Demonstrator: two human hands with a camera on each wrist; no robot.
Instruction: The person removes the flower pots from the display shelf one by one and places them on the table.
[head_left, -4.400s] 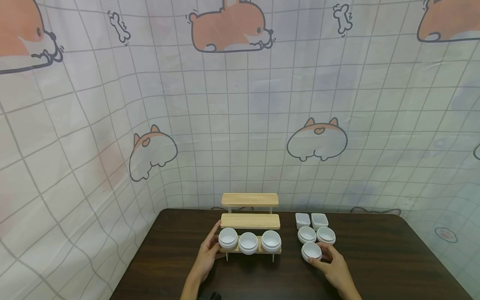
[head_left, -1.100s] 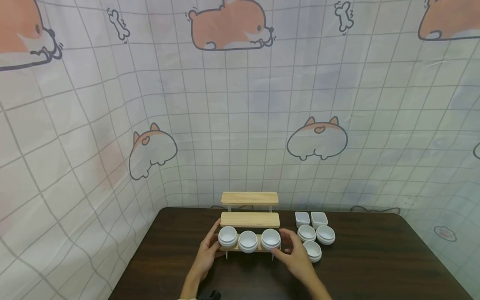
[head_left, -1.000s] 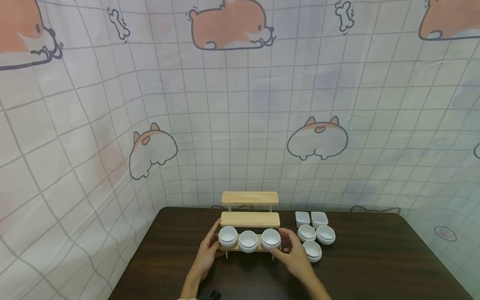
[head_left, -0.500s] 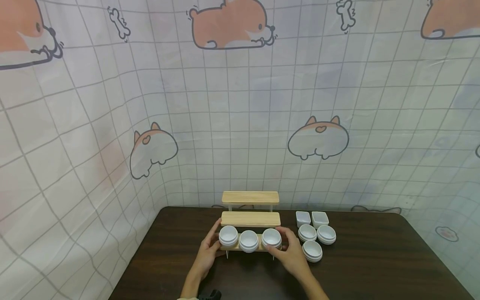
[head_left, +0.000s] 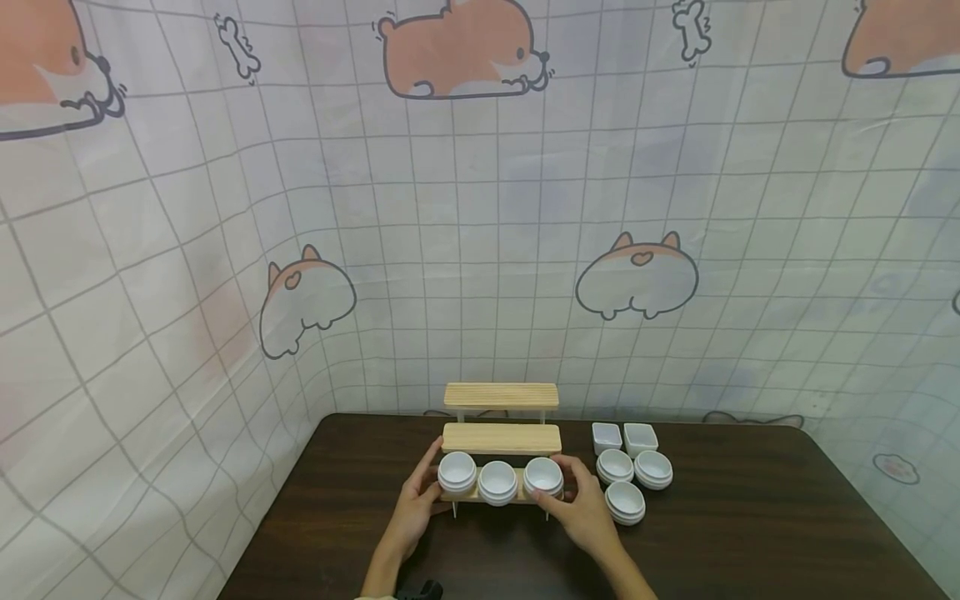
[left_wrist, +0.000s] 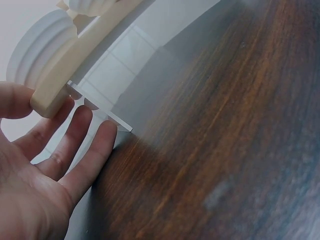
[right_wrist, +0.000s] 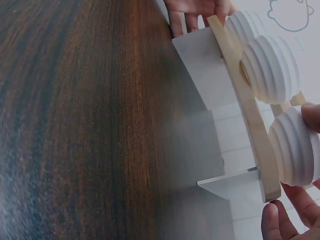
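Note:
A three-tier wooden display stand (head_left: pixel 502 439) with thin clear legs stands on the table. On its front tier sit three round white bowls with stepped sides: the left bowl (head_left: pixel 457 472), middle bowl (head_left: pixel 497 482) and right bowl (head_left: pixel 543 475). My left hand (head_left: pixel 407 510) grips the left end of the stand; in the left wrist view its thumb lies on the board's end (left_wrist: pixel 47 102), fingers by the clear leg. My right hand (head_left: pixel 590 514) holds the right bowl, thumb in front and fingers behind. The right wrist view shows this bowl (right_wrist: pixel 295 145) resting against the board.
To the right stand three more round white bowls (head_left: pixel 625 502). Behind them are two square white dishes (head_left: pixel 640 438). The dark wood table (head_left: pixel 750 517) backs onto a grid-patterned curtain (head_left: pixel 480 250) with cartoon dogs.
My right hand has left the nearest bowl of the right group and moved left to the right bowl on the stand. Its thumb then shifted slightly left. My left hand stays put.

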